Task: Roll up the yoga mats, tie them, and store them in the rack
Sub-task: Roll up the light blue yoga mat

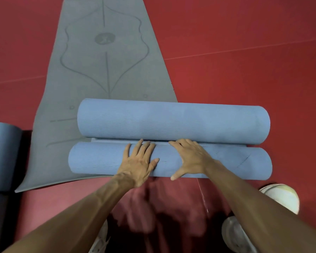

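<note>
Two blue mat rolls lie side by side across the red floor in front of me. The far roll (173,121) is thicker, and the near roll (98,159) touches it. A short flat strip of blue mat shows in the gap between them. My left hand (140,161) lies on top of the near roll with fingers spread and straight. My right hand (190,157) rests beside it on the same roll, fingertips at the gap. Under both rolls a grey mat (102,61) with a printed line pattern lies flat and runs away from me.
Another blue rolled mat (0,152) sits at the left edge, partly out of frame. White shoes (281,196) stand at the lower right on the red floor (244,52). No rack or tie is in view.
</note>
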The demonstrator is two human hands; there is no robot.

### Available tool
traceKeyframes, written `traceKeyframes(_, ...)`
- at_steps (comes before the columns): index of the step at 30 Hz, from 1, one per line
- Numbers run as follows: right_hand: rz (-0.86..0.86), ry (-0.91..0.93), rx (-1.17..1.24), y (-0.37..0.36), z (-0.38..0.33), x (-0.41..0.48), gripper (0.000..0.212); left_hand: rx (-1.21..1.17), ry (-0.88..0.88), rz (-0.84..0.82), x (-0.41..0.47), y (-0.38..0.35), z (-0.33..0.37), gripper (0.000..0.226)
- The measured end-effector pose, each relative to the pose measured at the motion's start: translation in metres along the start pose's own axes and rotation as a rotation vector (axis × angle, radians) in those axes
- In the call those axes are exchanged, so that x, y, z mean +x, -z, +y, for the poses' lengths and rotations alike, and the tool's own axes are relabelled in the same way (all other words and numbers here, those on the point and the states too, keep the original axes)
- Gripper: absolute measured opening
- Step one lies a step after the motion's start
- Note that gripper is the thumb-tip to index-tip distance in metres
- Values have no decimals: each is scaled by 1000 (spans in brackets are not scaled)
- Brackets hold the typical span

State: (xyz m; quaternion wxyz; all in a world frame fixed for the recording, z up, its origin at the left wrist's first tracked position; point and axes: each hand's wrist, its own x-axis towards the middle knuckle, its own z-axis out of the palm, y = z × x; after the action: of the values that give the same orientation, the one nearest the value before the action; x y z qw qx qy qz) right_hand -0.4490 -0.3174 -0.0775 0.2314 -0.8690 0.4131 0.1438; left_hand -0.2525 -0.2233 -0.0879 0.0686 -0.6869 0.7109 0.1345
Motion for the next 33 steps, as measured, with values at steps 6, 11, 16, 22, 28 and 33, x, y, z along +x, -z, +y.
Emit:
traceKeyframes(6,32,25,41,7,3,5,126,17,8,0,16,5,-5,114)
traceKeyframes(11,104,70,-20,9,12,12,111,-10,15,44,40,11,-10,91)
traceKeyframes(16,214,82,-108,11,22,25,108,-40,7,101,69,20,-20,74)
traceKeyframes(22,516,79,-128,12,25,40,78,-130,-7,123,105,24,-35,56)
traceKeyframes(28,793,30,-209,-5,18,42,59,-214,-31,190,137,36,-46,56)
traceKeyframes(33,615,37,-325,-13,22,41,119,-232,-43,259,155,39,-51,54)
